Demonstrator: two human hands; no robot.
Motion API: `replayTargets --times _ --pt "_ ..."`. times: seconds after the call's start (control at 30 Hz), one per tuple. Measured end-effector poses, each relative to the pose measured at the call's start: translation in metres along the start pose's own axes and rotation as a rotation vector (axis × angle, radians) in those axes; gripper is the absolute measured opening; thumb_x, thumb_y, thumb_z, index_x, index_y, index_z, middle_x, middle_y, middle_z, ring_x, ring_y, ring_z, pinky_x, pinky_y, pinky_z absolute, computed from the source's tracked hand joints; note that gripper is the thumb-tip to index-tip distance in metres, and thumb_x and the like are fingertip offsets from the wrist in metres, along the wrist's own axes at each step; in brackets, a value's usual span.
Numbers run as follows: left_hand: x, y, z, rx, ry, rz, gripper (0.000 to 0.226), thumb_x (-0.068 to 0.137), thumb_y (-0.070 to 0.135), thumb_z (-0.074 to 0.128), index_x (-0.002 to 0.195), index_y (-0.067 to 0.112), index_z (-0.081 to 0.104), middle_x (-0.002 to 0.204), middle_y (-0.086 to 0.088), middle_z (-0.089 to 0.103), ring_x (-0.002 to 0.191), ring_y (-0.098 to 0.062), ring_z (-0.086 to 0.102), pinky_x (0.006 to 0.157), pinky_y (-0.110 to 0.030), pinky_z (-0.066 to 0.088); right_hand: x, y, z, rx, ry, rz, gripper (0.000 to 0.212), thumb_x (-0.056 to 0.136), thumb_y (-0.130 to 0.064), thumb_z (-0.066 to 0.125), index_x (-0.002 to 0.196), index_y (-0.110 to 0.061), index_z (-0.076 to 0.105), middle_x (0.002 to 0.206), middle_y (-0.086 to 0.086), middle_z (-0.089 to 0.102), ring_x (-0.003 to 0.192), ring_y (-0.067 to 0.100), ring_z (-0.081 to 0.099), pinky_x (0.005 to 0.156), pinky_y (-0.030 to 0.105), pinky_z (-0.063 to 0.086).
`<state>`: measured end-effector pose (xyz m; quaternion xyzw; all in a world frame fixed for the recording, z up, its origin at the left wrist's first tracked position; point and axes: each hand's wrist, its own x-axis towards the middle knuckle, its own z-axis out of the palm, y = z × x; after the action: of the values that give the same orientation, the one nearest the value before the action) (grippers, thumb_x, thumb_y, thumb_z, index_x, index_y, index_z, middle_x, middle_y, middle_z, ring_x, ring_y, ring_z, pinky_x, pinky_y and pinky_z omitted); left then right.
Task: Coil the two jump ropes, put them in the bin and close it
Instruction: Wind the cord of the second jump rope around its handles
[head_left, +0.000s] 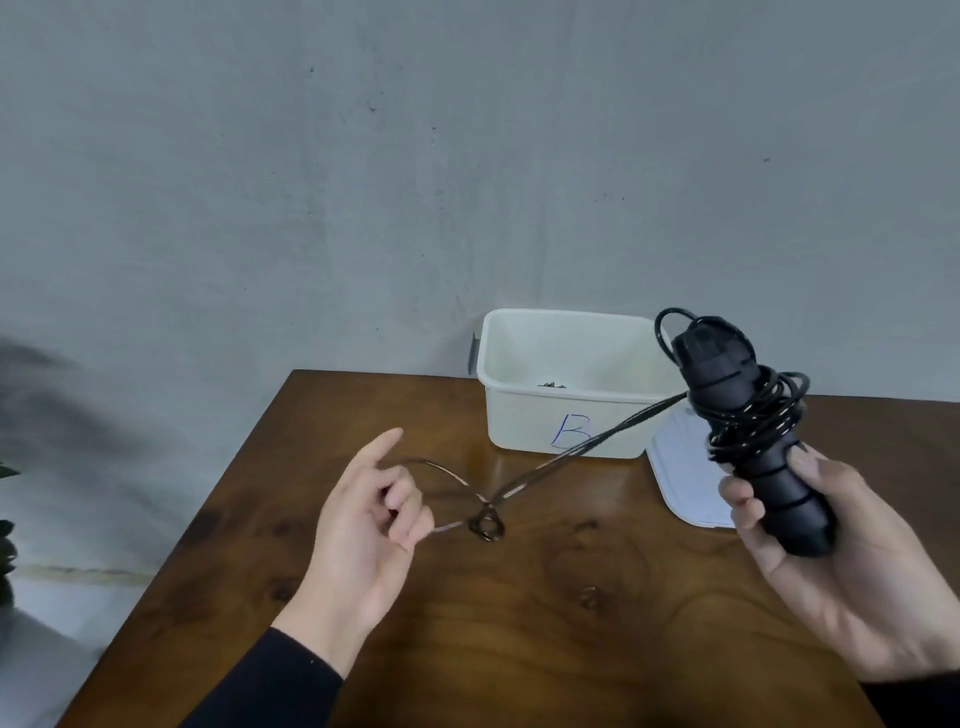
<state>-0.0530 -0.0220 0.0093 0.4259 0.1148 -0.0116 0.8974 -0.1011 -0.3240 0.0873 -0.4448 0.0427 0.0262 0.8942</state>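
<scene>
Jump rope (748, 415) coiling is well advanced but unfinished: the right hand (810, 535) is closed around the black handles (779, 483) with most of the cord wound about them, while a loose tail (561, 460) runs across to the left hand (363, 525), whose curled fingers (410, 512) pinch its knotted end above the wooden table (467, 623). Only this one rope can be identified with certainty; the white bin (561, 410), marked B and standing open at the table's far edge, holds something small and dark on its floor, too little visible to name. Its lid (685, 483) lies flat beside it, so stowing and closing appear outstanding.
</scene>
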Motion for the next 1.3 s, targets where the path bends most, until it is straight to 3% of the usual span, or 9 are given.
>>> replayTargets --times 0.1,0.17,0.3,0.4,0.57,0.77,0.9,1.07,1.3 --pt "-0.016 -0.002 0.007 0.878 -0.347 0.112 0.025 0.099 0.028 0.053 0.119 0.038 0.066 0.073 -0.012 0.056 0.059 -0.011 0.052 0.062 -0.030 0.044 -0.011 0.004 0.008 -0.009 -0.013 -0.016 0.027 0.068 -0.021 0.068 0.092 -0.012 0.076 0.084 0.006 0.068 0.060 0.014 0.063 0.052 0.020 0.056" --pt "-0.025 -0.010 0.017 1.317 -0.584 0.206 0.033 0.090 0.046 0.062 0.123 0.047 0.061 0.095 0.017 0.065 0.091 0.006 0.059 0.087 -0.022 0.044 -0.017 0.008 0.014 -0.040 -0.027 -0.033 0.031 0.069 -0.021 0.072 0.098 -0.010 0.074 0.086 0.006 0.068 0.063 0.016 0.064 0.053 0.022 0.057" --pt "-0.044 -0.020 0.033 1.547 -0.799 0.128 0.028 0.089 0.054 0.059 0.113 0.043 0.065 0.098 0.018 0.070 0.086 0.005 0.062 0.075 -0.017 0.046 -0.025 0.010 0.023 -0.115 0.009 -0.101 0.027 0.081 -0.010 0.057 0.103 -0.008 0.072 0.086 0.009 0.070 0.065 0.019 0.066 0.054 0.023 0.057" --pt "-0.064 -0.001 0.047 1.607 -0.877 0.064 0.032 0.089 0.057 0.056 0.088 0.025 0.064 0.080 0.002 0.071 0.056 -0.003 0.054 0.053 -0.022 0.039 -0.026 0.010 0.019 -0.760 0.174 -0.156 0.040 0.086 0.000 0.067 0.117 -0.025 0.065 0.097 0.003 0.077 0.069 0.020 0.075 0.060 0.021 0.059" --pt "-0.073 0.051 0.073 1.989 -0.850 0.539 0.039 0.094 0.058 0.043 0.087 0.025 0.063 0.081 0.006 0.064 0.077 -0.011 0.058 0.075 -0.035 0.050 -0.038 0.030 0.011 -1.531 -0.015 -0.040 0.054 0.083 -0.029 0.076 0.120 -0.053 0.043 0.104 -0.020 0.069 0.084 -0.012 0.064 0.066 0.008 0.047" --pt "-0.033 0.054 0.100 1.455 -0.894 0.423 0.026 0.088 0.039 0.068 0.072 0.019 0.071 0.060 -0.001 0.063 0.054 -0.015 0.052 0.053 -0.030 0.039 -0.059 0.048 0.045 -1.375 -0.579 0.160 0.057 0.083 -0.019 0.074 0.123 -0.052 0.051 0.118 -0.029 0.066 0.108 -0.009 0.063 0.093 0.013 0.046" --pt "-0.003 0.020 0.069 1.056 -0.648 0.035 0.029 0.093 0.030 0.065 0.065 0.020 0.066 0.047 -0.002 0.043 0.040 -0.014 0.035 0.042 -0.020 0.029 -0.064 0.043 0.042 -1.014 -0.506 0.063 0.057 0.078 0.002 0.074 0.107 -0.045 0.058 0.118 -0.012 0.071 0.102 0.006 0.071 0.088 0.022 0.052" --pt "-0.017 -0.016 0.032 0.455 -0.435 -0.327 0.038 0.095 0.007 0.055 0.060 0.017 0.067 0.052 0.006 0.058 0.040 -0.006 0.054 0.041 -0.017 0.045 -0.071 0.039 0.022 -0.764 -0.348 -0.105 0.046 0.064 -0.005 0.079 0.094 -0.037 0.063 0.107 0.006 0.073 0.083 0.016 0.072 0.075 0.027 0.056" --pt "-0.032 -0.038 0.014 0.256 -0.430 -0.346 0.034 0.097 0.023 0.055 0.066 0.010 0.051 0.056 -0.002 0.027 0.052 -0.015 0.032 0.061 -0.029 0.045 -0.062 0.037 0.011 -0.506 -0.095 -0.177 0.046 0.056 -0.016 0.094 0.093 -0.021 0.067 0.094 0.020 0.072 0.065 0.029 0.070 0.057 0.035 0.058"
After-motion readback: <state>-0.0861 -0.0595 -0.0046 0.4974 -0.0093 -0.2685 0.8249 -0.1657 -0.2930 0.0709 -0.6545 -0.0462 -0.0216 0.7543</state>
